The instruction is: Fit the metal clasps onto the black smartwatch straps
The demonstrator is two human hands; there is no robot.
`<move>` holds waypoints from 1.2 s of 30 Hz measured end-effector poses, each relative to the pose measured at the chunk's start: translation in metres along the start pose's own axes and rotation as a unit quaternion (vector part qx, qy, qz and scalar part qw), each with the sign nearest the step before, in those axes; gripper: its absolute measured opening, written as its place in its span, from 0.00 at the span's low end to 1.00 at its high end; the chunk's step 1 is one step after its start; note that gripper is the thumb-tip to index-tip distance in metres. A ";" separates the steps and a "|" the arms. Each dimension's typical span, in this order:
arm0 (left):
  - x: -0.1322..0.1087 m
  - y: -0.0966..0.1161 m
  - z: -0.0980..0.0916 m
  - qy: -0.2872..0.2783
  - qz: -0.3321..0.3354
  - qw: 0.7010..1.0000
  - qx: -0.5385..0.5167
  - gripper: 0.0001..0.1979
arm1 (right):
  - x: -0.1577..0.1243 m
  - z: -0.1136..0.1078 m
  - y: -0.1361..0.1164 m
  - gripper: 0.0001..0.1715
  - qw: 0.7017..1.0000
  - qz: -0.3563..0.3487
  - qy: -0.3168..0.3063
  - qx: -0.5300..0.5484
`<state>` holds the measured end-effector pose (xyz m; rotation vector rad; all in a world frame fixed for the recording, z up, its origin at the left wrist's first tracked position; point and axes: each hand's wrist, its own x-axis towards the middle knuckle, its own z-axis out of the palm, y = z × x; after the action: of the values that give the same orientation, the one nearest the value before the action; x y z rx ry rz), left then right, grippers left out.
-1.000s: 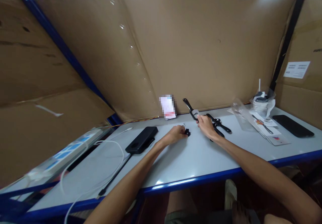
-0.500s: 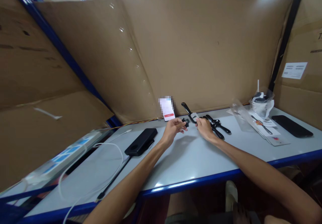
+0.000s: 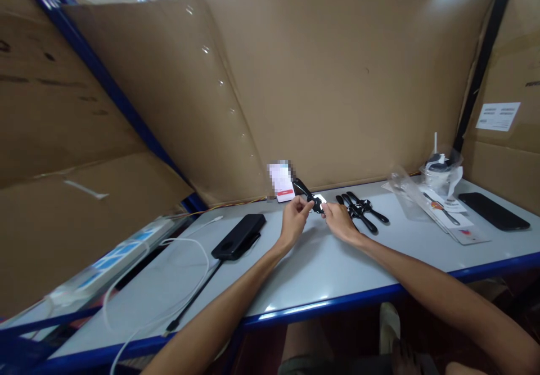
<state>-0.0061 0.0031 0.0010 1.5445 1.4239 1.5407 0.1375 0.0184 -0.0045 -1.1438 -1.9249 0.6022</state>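
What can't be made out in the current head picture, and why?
Head view, propped phone: most of its screen, pixelated.
Head view, held tool: one end, behind the right hand.
Head view, left hand: shape of the black piece it pinches, too small.
Head view, label: print, too small.
Head view, left arm: elbow, cut off by bottom edge.

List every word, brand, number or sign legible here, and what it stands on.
No text is legible.
White label on the right cardboard: printed lines, too small.
Dark print at that cardboard's right edge: blurred.
Upright phone: pixelated; its red bar unreadable.
Printed sheets: lettering too small.
Left cardboard: dark marks, no readable word.
Black tool being held: no legible marking.
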 end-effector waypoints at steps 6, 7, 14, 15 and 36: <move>-0.001 -0.003 0.007 0.012 -0.030 0.998 -0.046 0.20 | 0.000 0.003 0.003 0.25 0.997 -0.005 -0.020 0.069; -0.001 -0.003 0.008 -0.023 -0.044 0.997 -0.058 0.20 | 0.000 0.003 0.004 0.25 0.996 -0.003 -0.027 0.086; -0.002 -0.005 0.007 -0.084 -0.062 0.989 -0.102 0.22 | 0.001 0.005 0.006 0.23 0.972 0.036 -0.092 0.211; -0.001 -0.005 0.007 -0.072 -0.061 0.991 -0.100 0.22 | 0.000 0.006 0.006 0.22 0.968 0.043 -0.098 0.227; -0.008 0.003 0.007 -0.055 -0.026 0.992 -0.108 0.22 | -0.005 -0.007 -0.004 0.28 0.992 -0.072 -0.071 0.080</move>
<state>0.0035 -0.0028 -0.0003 1.4277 1.1848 1.5002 0.1423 0.0119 0.0007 -0.8742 -2.0182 0.7620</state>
